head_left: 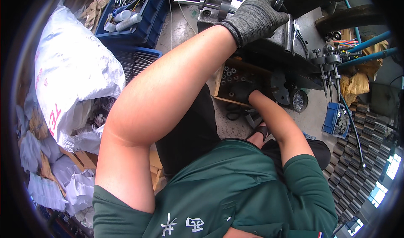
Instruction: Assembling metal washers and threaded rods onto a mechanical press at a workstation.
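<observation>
Sack [75, 65] at left, bin [152, 31] to its right, box [217, 81] (rings [229, 72] inside) below bench [310, 40]

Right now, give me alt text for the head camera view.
The gray-gloved left hand grips a metal pin, while the dark-gloved right hand is inside a wooden box of small round parts. A white sack and blue bin stand left.

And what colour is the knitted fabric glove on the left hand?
Dark grey; the knitted fabric glove shows best in the head view.
</observation>
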`<state>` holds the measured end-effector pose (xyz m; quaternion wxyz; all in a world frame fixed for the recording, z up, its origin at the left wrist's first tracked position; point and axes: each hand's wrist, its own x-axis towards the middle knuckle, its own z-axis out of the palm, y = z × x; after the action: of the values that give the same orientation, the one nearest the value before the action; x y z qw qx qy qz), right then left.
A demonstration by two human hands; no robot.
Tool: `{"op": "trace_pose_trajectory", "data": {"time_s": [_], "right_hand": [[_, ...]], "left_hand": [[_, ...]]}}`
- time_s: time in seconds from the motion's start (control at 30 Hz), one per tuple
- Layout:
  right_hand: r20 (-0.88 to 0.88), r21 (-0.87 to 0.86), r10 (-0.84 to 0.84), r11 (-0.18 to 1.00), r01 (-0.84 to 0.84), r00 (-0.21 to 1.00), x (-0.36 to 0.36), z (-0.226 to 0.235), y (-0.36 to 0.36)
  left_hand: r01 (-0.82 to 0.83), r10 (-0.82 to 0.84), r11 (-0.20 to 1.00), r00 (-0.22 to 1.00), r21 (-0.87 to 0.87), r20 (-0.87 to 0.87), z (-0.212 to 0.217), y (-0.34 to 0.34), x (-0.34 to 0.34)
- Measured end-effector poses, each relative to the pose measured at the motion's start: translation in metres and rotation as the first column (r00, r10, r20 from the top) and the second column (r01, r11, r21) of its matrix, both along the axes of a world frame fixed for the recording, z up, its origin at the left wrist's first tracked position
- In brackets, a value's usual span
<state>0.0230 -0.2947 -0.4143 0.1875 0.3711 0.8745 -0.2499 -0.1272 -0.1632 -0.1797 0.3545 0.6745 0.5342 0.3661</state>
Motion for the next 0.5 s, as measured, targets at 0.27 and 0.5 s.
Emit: {"op": "trace_pose_trajectory", "data": {"time_s": [0.27, 0.5], "right_hand": [[0.055, -0.137, -0.137, 0.980, 0.143, 0.989, -0.007, -0.041, 0.005], [0.265, -0.274, -0.141, 0.938, 0.215, 0.954, 0.021, -0.044, 0.007]], "left_hand": [[0.107, -0.087, 0.986, 0.984, -0.131, 0.153, 0.004, -0.005, -0.008], [0.070, -0.067, 0.996, 0.996, -0.051, 0.053, 0.001, -0.003, -0.006]]}}
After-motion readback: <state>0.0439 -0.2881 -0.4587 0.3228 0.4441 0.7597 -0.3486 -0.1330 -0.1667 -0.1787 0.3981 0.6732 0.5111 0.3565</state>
